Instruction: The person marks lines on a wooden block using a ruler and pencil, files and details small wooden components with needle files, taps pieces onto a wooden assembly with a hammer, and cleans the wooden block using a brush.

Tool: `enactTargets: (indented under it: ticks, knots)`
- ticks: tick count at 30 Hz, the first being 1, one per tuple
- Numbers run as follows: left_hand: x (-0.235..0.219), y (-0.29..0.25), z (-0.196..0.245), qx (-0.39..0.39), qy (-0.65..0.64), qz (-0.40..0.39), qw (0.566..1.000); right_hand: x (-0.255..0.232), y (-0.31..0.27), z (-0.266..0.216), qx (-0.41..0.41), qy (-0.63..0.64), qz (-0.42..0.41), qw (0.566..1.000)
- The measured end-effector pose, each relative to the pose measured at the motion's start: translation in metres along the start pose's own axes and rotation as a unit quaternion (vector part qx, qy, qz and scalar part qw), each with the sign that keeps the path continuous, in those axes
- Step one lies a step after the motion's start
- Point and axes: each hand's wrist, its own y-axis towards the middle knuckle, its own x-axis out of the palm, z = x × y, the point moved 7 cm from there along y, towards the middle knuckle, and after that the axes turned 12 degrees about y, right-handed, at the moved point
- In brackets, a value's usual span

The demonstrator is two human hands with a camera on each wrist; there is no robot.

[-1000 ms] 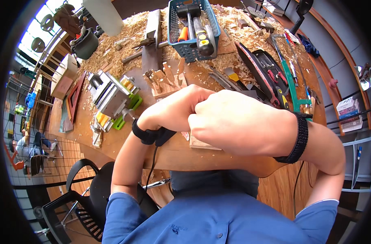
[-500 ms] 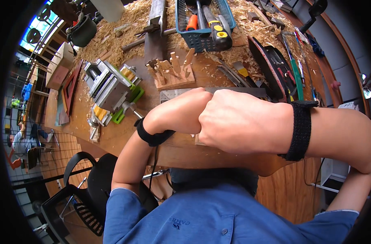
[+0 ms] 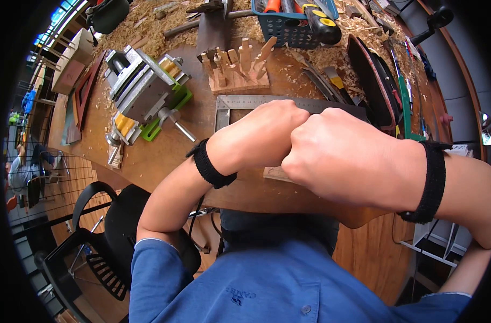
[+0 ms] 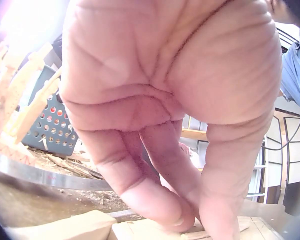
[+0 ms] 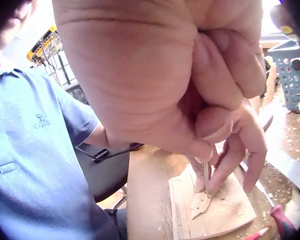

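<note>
Close together over the front of the workbench are my left hand (image 3: 259, 137) and right hand (image 3: 353, 159), backs up. From the right wrist view, the right hand (image 5: 140, 85) has its fingers curled and pinches a thin metal shaft (image 5: 206, 175), standing nearly upright; its upper part is hidden in the hand. The shaft's lower end meets a small flat pointed wooden piece (image 5: 201, 207) lying on a wooden board (image 5: 230, 217). Thumb and fingers of the left hand (image 4: 165, 100) pinch down at that piece, their fingertips right at the board's surface.
A steel square (image 3: 245, 101) lies just beyond the hands. Behind it stands a wooden block (image 3: 237, 83) with several carved pegs. A metal vise (image 3: 143, 89) is at left, a blue basket (image 3: 288, 29) of tools at the back, and a red-handled screwdriver (image 5: 281, 220) by the board.
The head view has shifted, so both hands sit further right and the peg block and vise appear nearer. More of the steel square shows. The hands keep their close pose.
</note>
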Motion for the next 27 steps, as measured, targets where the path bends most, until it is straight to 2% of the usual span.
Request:
enactTargets:
  ticks: [4, 6, 7, 8, 10, 14, 17, 19, 22, 23, 25, 26, 27]
  knots:
    - [0.006, 0.004, -0.009, -0.01, -0.018, -0.013, 1.0, -0.002, 0.001, -0.002, -0.002, 0.028, 0.02, 0.999]
    - [-0.002, 0.004, 0.002, 0.059, 0.007, 0.014, 0.998, -0.007, 0.004, 0.011, 0.058, 0.068, 0.029, 0.996]
    - [0.0, 0.004, 0.0, 0.064, 0.011, 0.026, 0.998, -0.018, 0.0, 0.006, -0.028, 0.131, 0.173, 0.976]
    - [0.002, 0.004, -0.001, 0.064, 0.01, 0.027, 0.998, -0.016, -0.004, 0.007, -0.028, 0.131, 0.172, 0.976]
    - [0.006, 0.005, -0.003, 0.055, 0.024, 0.016, 0.998, -0.004, -0.002, 0.006, 0.041, 0.059, 0.04, 0.997]
    - [0.0, 0.004, -0.002, 0.061, -0.004, 0.024, 0.998, -0.003, 0.005, 0.004, 0.089, 0.049, -0.019, 0.995]
    - [0.002, 0.004, -0.006, 0.046, 0.02, 0.026, 0.998, -0.002, 0.006, 0.004, 0.084, 0.031, -0.007, 0.996]
    - [0.008, 0.006, -0.002, 0.062, 0.04, -0.008, 0.997, -0.004, 0.002, 0.01, 0.102, 0.03, -0.007, 0.994]
    - [0.009, 0.005, -0.001, 0.041, 0.054, 0.007, 0.998, -0.002, -0.001, 0.01, 0.098, -0.003, 0.015, 0.995]
    - [0.013, 0.006, -0.004, 0.039, 0.063, -0.021, 0.997, 0.001, -0.002, 0.011, 0.096, -0.009, 0.018, 0.995]
    - [0.011, 0.005, -0.006, 0.038, 0.024, -0.003, 0.999, -0.003, -0.006, 0.008, 0.064, -0.016, 0.099, 0.993]
    - [0.009, 0.004, -0.007, 0.035, -0.02, 0.014, 0.999, 0.0, -0.007, 0.008, 0.06, -0.021, 0.095, 0.993]
    - [0.011, 0.004, -0.009, 0.031, -0.02, 0.02, 0.999, -0.006, -0.011, 0.007, 0.046, 0.019, 0.166, 0.985]
